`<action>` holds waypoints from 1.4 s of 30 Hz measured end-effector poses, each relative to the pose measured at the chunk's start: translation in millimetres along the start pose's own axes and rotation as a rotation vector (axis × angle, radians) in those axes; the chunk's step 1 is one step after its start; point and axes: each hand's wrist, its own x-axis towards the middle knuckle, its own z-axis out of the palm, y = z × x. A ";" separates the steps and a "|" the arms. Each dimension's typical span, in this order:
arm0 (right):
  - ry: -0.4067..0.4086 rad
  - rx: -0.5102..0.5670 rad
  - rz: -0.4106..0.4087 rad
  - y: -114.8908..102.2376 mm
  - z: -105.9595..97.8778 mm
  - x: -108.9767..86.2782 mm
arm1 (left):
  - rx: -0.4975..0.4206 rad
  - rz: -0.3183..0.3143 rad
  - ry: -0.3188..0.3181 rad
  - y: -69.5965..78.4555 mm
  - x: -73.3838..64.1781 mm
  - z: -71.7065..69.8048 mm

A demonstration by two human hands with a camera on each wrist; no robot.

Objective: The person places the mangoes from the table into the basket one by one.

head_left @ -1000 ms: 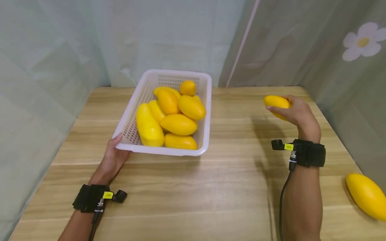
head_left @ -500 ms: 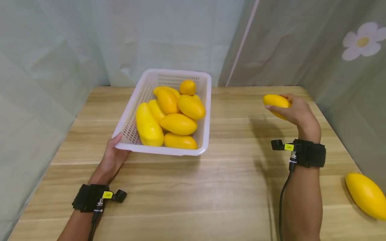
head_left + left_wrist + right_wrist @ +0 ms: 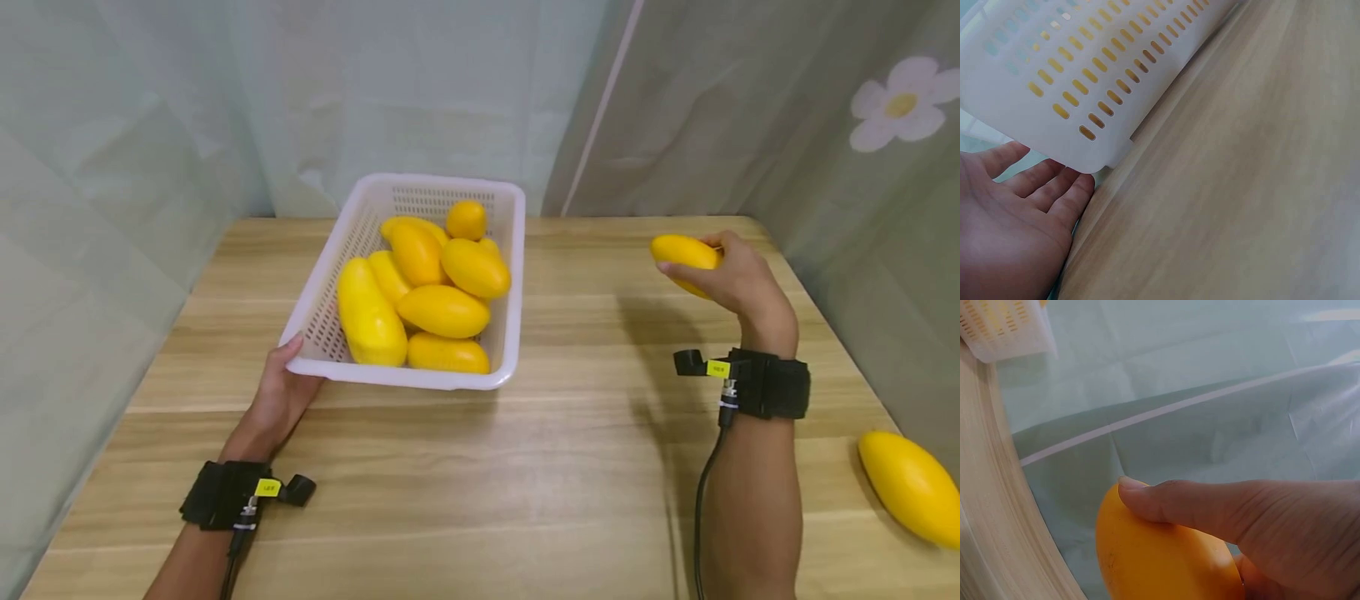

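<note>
A white perforated plastic basket (image 3: pixel 510 333) stands at the back left of the table, holding several yellow mangoes (image 3: pixel 444 311). My left hand (image 3: pixel 281 392) holds its near left corner, thumb on the rim. In the left wrist view the fingertips (image 3: pixel 1079 187) rest against the basket's lower corner. To the right of the basket, my right hand (image 3: pixel 738 279) grips another mango (image 3: pixel 681 252) above the table, its shadow falling below. From the right wrist, the thumb (image 3: pixel 1147 503) lies along this mango's side; the other fingers are mostly hidden behind it.
A single mango (image 3: pixel 911 487) lies on the wooden table (image 3: pixel 525 492) at the right edge, partly out of frame. Grey-green curtains (image 3: pixel 420 92) hang behind and beside the table. A black cable (image 3: pixel 705 500) runs along the right forearm.
My right hand, with its mango, has shifted very slightly to the left. The left hand and the basket stay where they were.
</note>
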 end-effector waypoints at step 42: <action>0.017 0.022 -0.036 -7.9 2.8 -7.6 | 0.023 -0.017 0.009 -1.8 -1.2 -1.6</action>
